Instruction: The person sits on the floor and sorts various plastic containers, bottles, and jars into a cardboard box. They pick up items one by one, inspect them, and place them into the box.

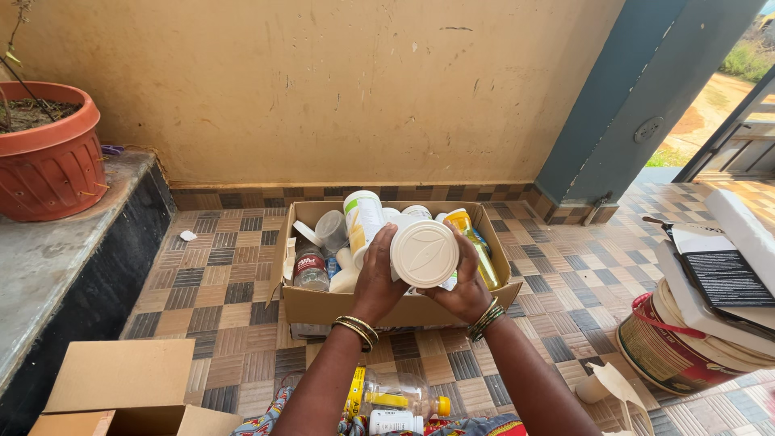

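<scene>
Fingers of both hands wrapped round white-lidded canister above cardboard box.
Best kept level, left hand and right hand cupping opposite sides, clear of packed bottles.

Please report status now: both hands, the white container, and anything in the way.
Left hand and right hand: grip shut on white container. Container held above open cardboard box of bottles. Nothing in the way.

This is the covered porch of a home: a floor of brown and grey checkered tiles, a scuffed ochre plastered wall, a ribbed terracotta-coloured plastic plant pot on a concrete ledge, and a blue-grey door frame opening onto a sunlit yard.
</scene>
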